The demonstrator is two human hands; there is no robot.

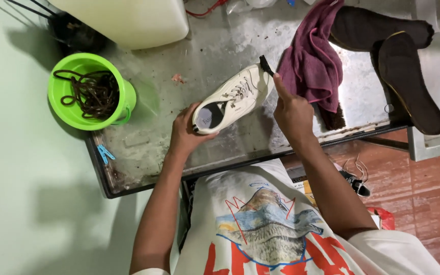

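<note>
A cream-white sneaker (232, 98) lies on its side on the worn metal tabletop (204, 51). The left hand (187, 133) grips its heel end, while the right hand (291, 109) clenches a small dark brush (266, 65) touching the sneaker's toe. Just beyond the toe lies a maroon cloth (314, 61), then two dark insoles (408, 76). Well off on the sneaker's heel side sits a green bucket (77, 63) holding brown laces (92, 91).

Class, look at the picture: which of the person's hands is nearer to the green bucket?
Left. The left hand grips the shoe's heel, just right of the green bucket. The right hand, holding a brush, is beyond the shoe, farther away.
</note>
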